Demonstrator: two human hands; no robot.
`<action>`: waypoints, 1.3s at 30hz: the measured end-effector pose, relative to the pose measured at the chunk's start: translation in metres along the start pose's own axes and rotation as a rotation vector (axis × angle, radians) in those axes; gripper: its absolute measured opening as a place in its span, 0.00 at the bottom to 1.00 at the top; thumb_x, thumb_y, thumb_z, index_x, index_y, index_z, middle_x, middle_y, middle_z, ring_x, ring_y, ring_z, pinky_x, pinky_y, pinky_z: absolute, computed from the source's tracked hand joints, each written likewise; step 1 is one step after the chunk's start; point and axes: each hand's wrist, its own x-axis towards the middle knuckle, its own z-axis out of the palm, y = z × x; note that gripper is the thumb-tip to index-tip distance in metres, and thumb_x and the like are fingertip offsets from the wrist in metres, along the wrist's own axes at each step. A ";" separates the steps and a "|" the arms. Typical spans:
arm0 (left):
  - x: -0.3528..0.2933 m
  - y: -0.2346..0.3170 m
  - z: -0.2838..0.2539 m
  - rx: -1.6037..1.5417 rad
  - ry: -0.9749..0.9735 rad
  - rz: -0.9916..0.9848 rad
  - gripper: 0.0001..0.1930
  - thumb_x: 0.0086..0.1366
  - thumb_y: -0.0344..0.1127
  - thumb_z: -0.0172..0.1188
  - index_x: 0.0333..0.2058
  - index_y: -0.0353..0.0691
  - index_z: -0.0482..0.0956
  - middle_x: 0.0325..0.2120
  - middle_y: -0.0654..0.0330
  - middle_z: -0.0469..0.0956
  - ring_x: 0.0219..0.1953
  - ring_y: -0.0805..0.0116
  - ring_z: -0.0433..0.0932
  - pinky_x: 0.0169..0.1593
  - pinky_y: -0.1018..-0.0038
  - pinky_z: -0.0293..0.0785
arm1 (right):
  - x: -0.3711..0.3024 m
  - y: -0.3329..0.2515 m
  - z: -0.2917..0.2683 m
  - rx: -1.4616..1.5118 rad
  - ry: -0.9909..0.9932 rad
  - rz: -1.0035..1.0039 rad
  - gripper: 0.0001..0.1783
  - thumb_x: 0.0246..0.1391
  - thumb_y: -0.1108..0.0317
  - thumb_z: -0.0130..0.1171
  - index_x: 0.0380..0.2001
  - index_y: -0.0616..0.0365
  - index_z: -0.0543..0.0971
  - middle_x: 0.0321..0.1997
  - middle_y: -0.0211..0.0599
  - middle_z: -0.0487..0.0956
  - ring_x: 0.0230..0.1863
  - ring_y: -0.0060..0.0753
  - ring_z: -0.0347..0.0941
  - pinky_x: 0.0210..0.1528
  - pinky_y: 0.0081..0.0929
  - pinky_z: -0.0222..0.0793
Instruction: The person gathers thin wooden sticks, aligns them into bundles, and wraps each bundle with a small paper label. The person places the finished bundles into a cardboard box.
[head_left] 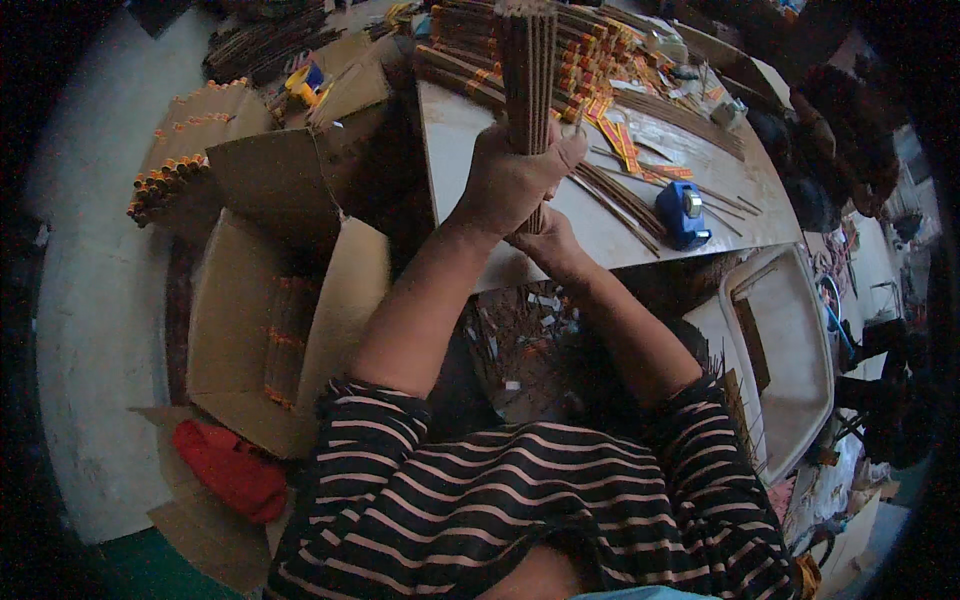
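Observation:
A thick bundle of thin brown incense sticks [528, 90] stands upright in front of me, over the near edge of the table. My left hand [505, 185] is wrapped round its lower half. Below it, my right hand [552, 243] closes on the bundle's bottom end, its fingers partly hidden. Several loose sticks [618, 208] lie on the pale table [455, 185] just right of my hands. Beyond them are red and yellow paper labels [622, 145] and a blue tape dispenser [684, 214].
Banded stick bundles [465, 70] are piled at the table's back. To the left, an open cardboard box [225, 320] holds more bundles, with a red cloth [230, 470] beside it and stacked bundles [185, 150] behind. A white plastic tub [805, 370] stands at right. Scraps litter the floor [520, 340].

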 end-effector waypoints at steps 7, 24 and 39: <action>-0.001 -0.009 -0.002 -0.002 0.053 0.013 0.11 0.51 0.27 0.61 0.21 0.42 0.65 0.13 0.68 0.65 0.13 0.79 0.63 0.17 0.80 0.59 | 0.004 0.014 -0.008 0.016 -0.013 0.024 0.13 0.46 0.73 0.58 0.37 0.59 0.70 0.33 0.27 0.72 0.34 0.19 0.66 0.38 0.21 0.64; -0.006 0.067 -0.027 -0.665 -0.085 -0.053 0.13 0.57 0.41 0.57 0.20 0.45 0.64 0.11 0.68 0.61 0.11 0.78 0.60 0.16 0.82 0.58 | -0.107 -0.077 0.006 -0.094 -0.301 0.406 0.11 0.45 0.65 0.59 0.28 0.60 0.71 0.19 0.31 0.71 0.19 0.22 0.66 0.21 0.21 0.63; -0.002 0.065 -0.038 -1.081 -0.580 -0.045 0.15 0.65 0.45 0.43 0.21 0.47 0.60 0.13 0.70 0.59 0.11 0.80 0.57 0.13 0.82 0.57 | -0.154 -0.128 0.026 0.177 -0.413 0.691 0.08 0.40 0.70 0.58 0.23 0.58 0.70 0.14 0.29 0.68 0.09 0.19 0.60 0.09 0.17 0.54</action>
